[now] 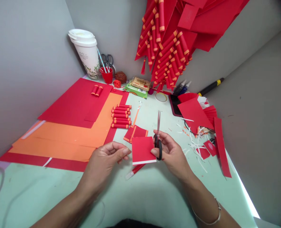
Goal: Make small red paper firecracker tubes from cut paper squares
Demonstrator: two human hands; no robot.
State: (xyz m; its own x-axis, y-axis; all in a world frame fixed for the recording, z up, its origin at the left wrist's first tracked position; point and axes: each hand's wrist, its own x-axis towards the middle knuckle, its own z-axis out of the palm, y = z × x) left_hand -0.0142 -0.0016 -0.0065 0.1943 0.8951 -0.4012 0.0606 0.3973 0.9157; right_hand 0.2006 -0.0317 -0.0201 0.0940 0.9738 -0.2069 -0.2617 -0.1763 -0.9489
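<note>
My right hand [170, 152] grips black-handled scissors [158, 136], blades closed and pointing away from me, and its thumb pinches the right edge of a small red paper square [142, 149]. My left hand [108, 158] hovers just left of that square with its fingers curled inward, nothing visible in them; its fingertips are close to the paper's left edge, touching or not I cannot tell. Under the square a red-and-white stick [135, 171] lies on the pale green table [154, 193]. More cut red squares [137, 132] lie just beyond.
Large red and orange paper sheets [76, 126] cover the left of the table, with several rolled red paper tubes [120, 116] on them. Red scraps and white trimmings [197, 139] litter the right. A cup [87, 52], a red pot of scissors [106, 74] and snacks stand at the back; red decorations [169, 47] hang above.
</note>
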